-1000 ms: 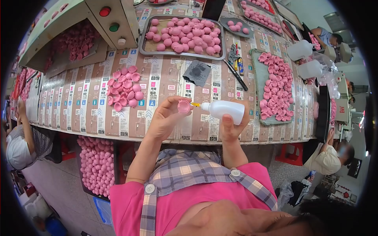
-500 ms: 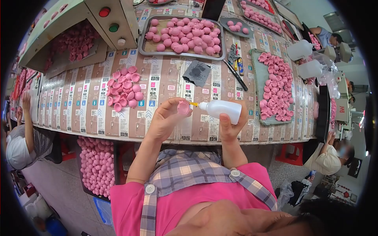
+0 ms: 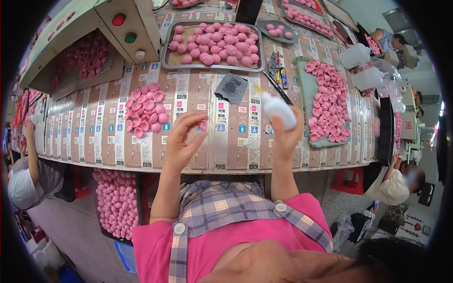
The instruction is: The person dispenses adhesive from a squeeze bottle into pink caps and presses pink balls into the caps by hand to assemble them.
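My left hand (image 3: 181,144) is over the table's near edge, its thumb and fingers curled around a small pink half-shell (image 3: 203,125) that is mostly hidden. To the right, my right hand (image 3: 289,134) grips a white squeeze bottle (image 3: 279,113), tilted with its yellowish tip (image 3: 258,88) pointing up and left, apart from the half-shell. Beyond my left hand lies a loose pile of pink half-shells and balls (image 3: 145,109). A dark grey cloth (image 3: 231,88) is on the table between the hands, farther back.
A metal tray (image 3: 212,70) of pink balls stands at the back. On the right is a green-grey tray (image 3: 304,85) with pink half-shells. A black pen (image 3: 278,88) lies near the cloth. A machine (image 3: 101,28) occupies the back left. Co-workers (image 3: 28,181) sit on both sides.
My right hand has tipped the bottle upward and drawn its tip away from the half-shell. My left hand has shifted left and turned, so the half-shell is now mostly hidden.
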The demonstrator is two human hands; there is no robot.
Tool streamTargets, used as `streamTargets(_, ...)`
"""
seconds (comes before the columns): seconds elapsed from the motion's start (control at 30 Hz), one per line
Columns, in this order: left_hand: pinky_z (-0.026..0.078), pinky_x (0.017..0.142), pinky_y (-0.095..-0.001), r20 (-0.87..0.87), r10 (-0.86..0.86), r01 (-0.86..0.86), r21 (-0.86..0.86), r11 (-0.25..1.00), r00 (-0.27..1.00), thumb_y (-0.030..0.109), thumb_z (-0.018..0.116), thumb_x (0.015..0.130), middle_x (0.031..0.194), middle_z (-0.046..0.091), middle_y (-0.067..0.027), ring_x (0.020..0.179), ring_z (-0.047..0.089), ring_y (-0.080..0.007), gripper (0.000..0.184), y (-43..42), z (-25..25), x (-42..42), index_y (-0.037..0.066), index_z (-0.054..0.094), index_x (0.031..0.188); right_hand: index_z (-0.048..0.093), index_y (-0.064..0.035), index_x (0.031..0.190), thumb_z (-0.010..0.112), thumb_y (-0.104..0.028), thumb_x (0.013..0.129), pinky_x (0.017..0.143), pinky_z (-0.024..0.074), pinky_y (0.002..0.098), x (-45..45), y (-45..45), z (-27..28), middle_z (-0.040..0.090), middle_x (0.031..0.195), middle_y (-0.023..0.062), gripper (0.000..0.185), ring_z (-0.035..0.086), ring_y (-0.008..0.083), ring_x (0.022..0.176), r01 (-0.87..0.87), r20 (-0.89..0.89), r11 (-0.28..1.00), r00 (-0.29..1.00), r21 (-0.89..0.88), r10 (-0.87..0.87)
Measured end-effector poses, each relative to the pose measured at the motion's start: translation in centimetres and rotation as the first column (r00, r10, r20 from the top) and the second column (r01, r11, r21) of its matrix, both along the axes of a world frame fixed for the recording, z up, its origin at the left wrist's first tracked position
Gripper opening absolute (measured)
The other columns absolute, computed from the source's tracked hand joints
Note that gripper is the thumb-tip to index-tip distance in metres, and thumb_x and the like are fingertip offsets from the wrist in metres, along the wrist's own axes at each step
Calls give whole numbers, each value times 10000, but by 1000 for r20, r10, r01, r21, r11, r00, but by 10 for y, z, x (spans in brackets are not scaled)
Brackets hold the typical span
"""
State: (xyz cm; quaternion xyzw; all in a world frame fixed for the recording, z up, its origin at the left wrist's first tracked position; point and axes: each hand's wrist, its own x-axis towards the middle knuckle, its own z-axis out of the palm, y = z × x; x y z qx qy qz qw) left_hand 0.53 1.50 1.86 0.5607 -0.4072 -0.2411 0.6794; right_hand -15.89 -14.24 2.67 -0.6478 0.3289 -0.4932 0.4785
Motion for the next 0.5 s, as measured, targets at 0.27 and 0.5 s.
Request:
streamTargets(0.27,471,769,-320,602,479,-331,-347,878,638,-93,596,688,981,542,-136,913,557,-259,296,5,8,11,38,510,939,573,-27,867,693,-307,648,656,383,310,-2,-59,-77,512,813,87,376,483,217,760,-121,-515,992,849,24,116)
streamTargets(0.5,463,845,-379,126,397,-294,-481,826,909,-74,538,749,1101,455,-163,1035,494,-304,330,-13,12,11,25,414,1038,584,-48,874,657,-375,658,786,311,382,1,-52,-76,492,856,101,398,433,278,860,-124,-602,941,792,-314,-96)
